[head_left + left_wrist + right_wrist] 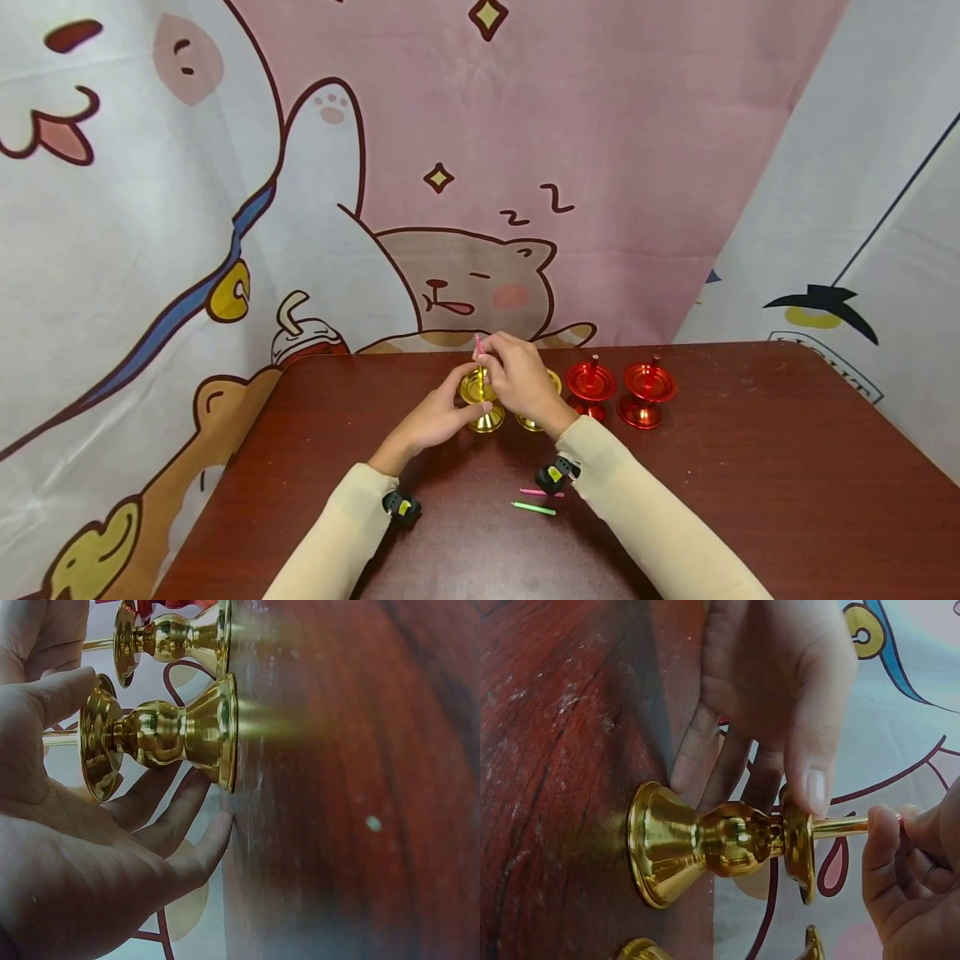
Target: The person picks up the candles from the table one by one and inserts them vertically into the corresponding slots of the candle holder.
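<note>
A shiny gold candlestick (487,419) stands upright near the table's back edge, with a thin gold tube rising from its dish. My left hand (433,418) holds it; in the left wrist view the thumb (66,694) lies at the dish and the other fingers reach behind the stem and base. Above the dish, my right hand (521,377) pinches a small pink candle (478,342) at the top of the tube. The right fingertips hide the candle's lower end. A second gold candlestick (529,422) stands just right, partly behind the right hand.
Two red candlesticks, one nearer (588,383) and one farther right (649,385), stand along the back of the brown table (750,467). A pink candle (531,492) and a green candle (534,508) lie below the right wrist. A printed cloth (637,167) hangs behind.
</note>
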### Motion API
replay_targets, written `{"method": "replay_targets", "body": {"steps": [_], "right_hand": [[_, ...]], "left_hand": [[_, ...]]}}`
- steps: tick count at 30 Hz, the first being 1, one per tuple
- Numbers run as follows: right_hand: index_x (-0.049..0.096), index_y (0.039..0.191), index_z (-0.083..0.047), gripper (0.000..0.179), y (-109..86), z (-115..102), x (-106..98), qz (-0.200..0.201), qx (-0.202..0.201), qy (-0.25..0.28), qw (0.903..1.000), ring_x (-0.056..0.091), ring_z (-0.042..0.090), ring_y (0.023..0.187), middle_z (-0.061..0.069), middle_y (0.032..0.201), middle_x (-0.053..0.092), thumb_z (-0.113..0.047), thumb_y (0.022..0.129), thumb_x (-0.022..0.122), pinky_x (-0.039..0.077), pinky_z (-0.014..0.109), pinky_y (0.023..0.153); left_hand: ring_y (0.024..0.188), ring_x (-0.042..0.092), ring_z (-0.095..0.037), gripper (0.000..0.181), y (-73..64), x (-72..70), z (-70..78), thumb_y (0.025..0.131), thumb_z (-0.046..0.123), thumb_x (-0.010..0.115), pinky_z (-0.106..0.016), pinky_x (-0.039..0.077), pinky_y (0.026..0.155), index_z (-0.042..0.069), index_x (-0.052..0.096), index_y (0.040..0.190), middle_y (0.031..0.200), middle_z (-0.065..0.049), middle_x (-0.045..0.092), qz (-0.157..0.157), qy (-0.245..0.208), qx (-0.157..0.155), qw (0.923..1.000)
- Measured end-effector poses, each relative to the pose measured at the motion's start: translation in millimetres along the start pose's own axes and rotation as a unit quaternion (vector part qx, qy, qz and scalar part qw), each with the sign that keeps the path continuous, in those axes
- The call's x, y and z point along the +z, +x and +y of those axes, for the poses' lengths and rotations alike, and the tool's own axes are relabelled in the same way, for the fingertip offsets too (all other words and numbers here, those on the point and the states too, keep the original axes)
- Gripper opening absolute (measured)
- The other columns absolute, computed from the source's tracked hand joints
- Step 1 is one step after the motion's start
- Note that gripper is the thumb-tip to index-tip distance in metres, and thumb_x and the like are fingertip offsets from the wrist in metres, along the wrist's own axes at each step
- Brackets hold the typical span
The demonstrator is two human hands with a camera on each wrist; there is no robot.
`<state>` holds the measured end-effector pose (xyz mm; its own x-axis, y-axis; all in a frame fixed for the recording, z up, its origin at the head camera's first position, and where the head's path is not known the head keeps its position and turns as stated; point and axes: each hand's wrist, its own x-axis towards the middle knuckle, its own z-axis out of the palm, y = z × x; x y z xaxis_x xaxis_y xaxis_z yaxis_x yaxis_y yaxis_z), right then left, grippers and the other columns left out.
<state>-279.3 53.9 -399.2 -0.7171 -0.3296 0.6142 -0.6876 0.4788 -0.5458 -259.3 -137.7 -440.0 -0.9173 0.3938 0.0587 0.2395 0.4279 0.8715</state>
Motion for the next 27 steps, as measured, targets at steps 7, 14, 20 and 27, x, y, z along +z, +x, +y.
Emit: {"method": "replay_targets", "body": {"steps": [7, 14, 20, 27], "right_hand": [[0.073, 0.099, -0.001, 0.007, -0.5, 1.5, 0.6, -0.003, 0.009, 0.008, 0.9999, 0.064, 0.016, 0.072, 0.007, 0.091, 0.068, 0.004, 0.104, 0.07, 0.054, 0.028, 0.066], [0.073, 0.101, 0.0, 0.007, -1.7, -1.0, -0.9, -0.019, 0.027, 0.028, 0.9991, 0.064, 0.012, 0.068, 0.007, 0.093, 0.068, 0.004, 0.105, 0.069, 0.053, 0.025, 0.061], [0.076, 0.107, 0.002, 0.006, -3.6, -1.9, -1.3, -0.02, 0.028, 0.026, 0.9991, 0.067, 0.013, 0.07, 0.009, 0.099, 0.071, 0.003, 0.104, 0.07, 0.055, 0.026, 0.066], [0.077, 0.112, -0.001, 0.01, -7.9, -8.3, -13.2, -0.013, 0.038, 0.015, 0.9991, 0.067, 0.012, 0.074, 0.008, 0.106, 0.073, 0.001, 0.103, 0.073, 0.058, 0.033, 0.072]], "left_hand": [[0.14, 0.058, -0.037, 0.077, 0.9, -0.3, -0.2, 0.106, 0.031, 0.073, -0.062, 0.044, 0.117, 0.013, 0.035, 0.17, 0.157, -0.021, 0.056, -0.003, -0.004, 0.003, 1.0], [0.138, 0.059, -0.036, 0.076, 0.1, 1.2, -2.1, 0.106, 0.032, 0.073, -0.061, 0.044, 0.116, 0.013, 0.037, 0.169, 0.156, -0.02, 0.056, 0.0, -0.001, 0.0, 1.0], [0.136, 0.06, -0.035, 0.075, -0.5, 0.3, -2.5, 0.105, 0.029, 0.074, -0.059, 0.046, 0.115, 0.012, 0.037, 0.168, 0.153, -0.019, 0.059, -0.002, -0.015, 0.004, 0.9999], [0.135, 0.061, -0.035, 0.074, 0.5, -1.8, -4.6, 0.104, 0.027, 0.074, -0.059, 0.046, 0.115, 0.012, 0.038, 0.167, 0.149, -0.018, 0.06, -0.004, -0.02, 0.001, 0.9998]]}}
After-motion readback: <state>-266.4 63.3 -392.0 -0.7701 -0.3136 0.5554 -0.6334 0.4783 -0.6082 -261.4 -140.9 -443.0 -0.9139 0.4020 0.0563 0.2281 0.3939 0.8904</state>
